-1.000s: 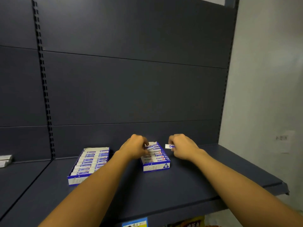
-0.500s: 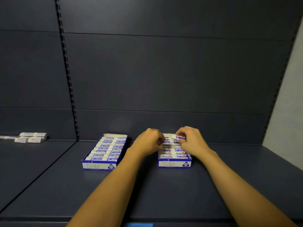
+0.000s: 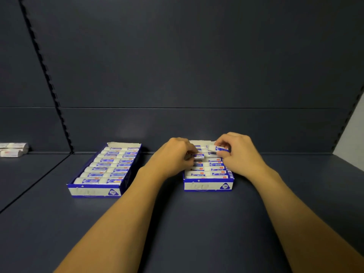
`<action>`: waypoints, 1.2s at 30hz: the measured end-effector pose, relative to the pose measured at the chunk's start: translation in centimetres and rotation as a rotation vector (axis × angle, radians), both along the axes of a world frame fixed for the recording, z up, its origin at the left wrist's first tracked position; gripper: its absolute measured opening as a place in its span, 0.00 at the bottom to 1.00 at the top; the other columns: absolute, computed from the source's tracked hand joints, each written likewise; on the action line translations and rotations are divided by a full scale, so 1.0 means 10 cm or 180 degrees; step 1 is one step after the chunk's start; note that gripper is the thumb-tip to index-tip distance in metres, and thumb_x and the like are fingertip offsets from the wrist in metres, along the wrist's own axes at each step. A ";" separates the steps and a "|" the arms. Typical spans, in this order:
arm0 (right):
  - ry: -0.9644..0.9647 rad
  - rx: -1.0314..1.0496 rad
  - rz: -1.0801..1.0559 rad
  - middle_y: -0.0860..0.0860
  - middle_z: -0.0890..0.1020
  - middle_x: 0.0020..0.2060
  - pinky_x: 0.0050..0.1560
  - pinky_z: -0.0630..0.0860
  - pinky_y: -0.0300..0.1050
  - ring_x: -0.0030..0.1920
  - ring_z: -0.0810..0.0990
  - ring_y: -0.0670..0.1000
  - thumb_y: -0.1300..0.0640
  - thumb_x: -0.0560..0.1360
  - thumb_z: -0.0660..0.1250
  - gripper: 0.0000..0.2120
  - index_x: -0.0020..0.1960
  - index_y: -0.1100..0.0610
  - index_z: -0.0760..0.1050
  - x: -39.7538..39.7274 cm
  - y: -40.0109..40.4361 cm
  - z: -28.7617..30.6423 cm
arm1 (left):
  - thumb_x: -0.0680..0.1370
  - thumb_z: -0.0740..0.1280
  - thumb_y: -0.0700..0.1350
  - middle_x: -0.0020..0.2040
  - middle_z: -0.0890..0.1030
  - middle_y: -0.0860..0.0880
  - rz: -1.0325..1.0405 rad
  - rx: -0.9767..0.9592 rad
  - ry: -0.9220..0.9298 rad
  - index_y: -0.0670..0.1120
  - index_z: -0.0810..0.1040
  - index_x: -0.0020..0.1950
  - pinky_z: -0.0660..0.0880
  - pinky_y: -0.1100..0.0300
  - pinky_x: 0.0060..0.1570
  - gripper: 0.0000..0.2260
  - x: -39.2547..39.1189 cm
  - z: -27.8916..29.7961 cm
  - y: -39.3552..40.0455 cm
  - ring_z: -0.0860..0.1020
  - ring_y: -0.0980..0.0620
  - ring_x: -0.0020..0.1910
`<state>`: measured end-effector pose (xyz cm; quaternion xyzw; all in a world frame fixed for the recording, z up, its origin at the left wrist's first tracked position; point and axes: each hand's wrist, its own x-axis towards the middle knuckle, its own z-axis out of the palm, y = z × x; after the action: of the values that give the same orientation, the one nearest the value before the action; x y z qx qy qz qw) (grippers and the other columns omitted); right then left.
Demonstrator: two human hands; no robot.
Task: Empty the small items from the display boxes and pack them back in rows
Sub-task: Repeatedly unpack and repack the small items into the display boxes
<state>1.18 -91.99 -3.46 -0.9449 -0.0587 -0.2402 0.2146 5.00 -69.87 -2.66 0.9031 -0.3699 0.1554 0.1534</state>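
Between both hands: right display box (image 3: 208, 186) nearly packed; far rows unfinished.
Left hand (image 3: 173, 157) fingers pinch one eraser (image 3: 198, 155); right hand (image 3: 239, 154) fingers pinch another eraser (image 3: 218, 148); left display box (image 3: 94, 192) full.

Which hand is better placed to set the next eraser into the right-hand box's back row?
Right hand: it pinches a loose eraser above the back of the right display box. The left hand grips another eraser nearer the middle.
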 end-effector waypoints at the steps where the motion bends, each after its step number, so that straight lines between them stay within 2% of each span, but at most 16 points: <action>1: 0.0029 -0.0024 -0.0027 0.42 0.78 0.49 0.44 0.75 0.37 0.48 0.77 0.43 0.57 0.74 0.74 0.11 0.54 0.50 0.78 0.00 -0.01 -0.01 | 0.77 0.71 0.45 0.56 0.81 0.51 0.0008 -0.0052 0.0035 0.49 0.82 0.63 0.77 0.58 0.52 0.14 0.01 -0.01 0.00 0.76 0.56 0.50; 7: 0.0079 -0.0192 -0.0046 0.44 0.79 0.52 0.42 0.74 0.36 0.49 0.76 0.43 0.55 0.74 0.75 0.12 0.55 0.49 0.77 0.00 0.01 -0.01 | 0.78 0.71 0.45 0.56 0.81 0.51 0.0049 -0.0089 0.0035 0.49 0.82 0.63 0.73 0.64 0.51 0.14 0.07 -0.05 -0.03 0.75 0.57 0.50; 10: 0.0113 -0.0298 -0.0053 0.45 0.79 0.54 0.43 0.74 0.36 0.50 0.75 0.43 0.55 0.74 0.75 0.13 0.56 0.50 0.76 -0.01 0.04 0.00 | 0.79 0.70 0.46 0.58 0.81 0.52 0.0093 0.0042 -0.0031 0.50 0.82 0.63 0.73 0.57 0.60 0.13 0.07 -0.04 -0.05 0.77 0.54 0.55; 13: 0.0120 -0.0373 -0.0041 0.45 0.79 0.54 0.44 0.77 0.38 0.50 0.76 0.44 0.55 0.74 0.75 0.13 0.57 0.50 0.76 -0.03 0.07 0.03 | 0.79 0.70 0.46 0.59 0.82 0.52 0.0166 0.0152 -0.0081 0.51 0.82 0.62 0.73 0.51 0.63 0.12 0.07 -0.04 -0.06 0.78 0.53 0.57; 17: 0.0136 -0.0466 -0.0041 0.45 0.79 0.55 0.46 0.77 0.39 0.51 0.76 0.44 0.54 0.75 0.74 0.14 0.58 0.50 0.76 -0.06 0.12 0.06 | 0.79 0.69 0.46 0.59 0.80 0.51 0.0206 0.0178 -0.0164 0.50 0.82 0.63 0.73 0.53 0.63 0.13 0.08 -0.06 -0.08 0.76 0.52 0.59; 21: 0.0140 -0.0549 -0.0040 0.46 0.78 0.56 0.49 0.77 0.41 0.52 0.75 0.44 0.54 0.75 0.73 0.13 0.58 0.50 0.77 -0.09 0.15 0.09 | 0.80 0.68 0.46 0.59 0.79 0.49 0.0162 0.0229 -0.0153 0.50 0.82 0.64 0.72 0.59 0.58 0.13 0.08 -0.06 -0.10 0.76 0.52 0.58; 29: 0.0237 -0.0641 -0.0038 0.46 0.78 0.58 0.50 0.79 0.41 0.54 0.77 0.46 0.54 0.75 0.74 0.15 0.61 0.50 0.77 -0.10 0.18 0.10 | 0.80 0.68 0.45 0.58 0.82 0.48 0.0238 0.0214 -0.0168 0.48 0.83 0.62 0.77 0.56 0.58 0.12 0.04 -0.04 -0.12 0.79 0.51 0.56; 36: 0.0251 -0.0739 -0.0116 0.45 0.77 0.57 0.49 0.78 0.41 0.52 0.75 0.44 0.52 0.75 0.74 0.15 0.60 0.49 0.78 -0.06 0.14 0.06 | 0.79 0.68 0.43 0.60 0.81 0.48 0.0253 0.0064 -0.0139 0.48 0.82 0.63 0.76 0.59 0.55 0.13 0.01 -0.07 -0.10 0.78 0.51 0.57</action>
<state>0.63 -90.56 -2.90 -0.9730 -0.0604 -0.1984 0.1015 5.12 -70.89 -3.34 0.9149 -0.3385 0.1773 0.1299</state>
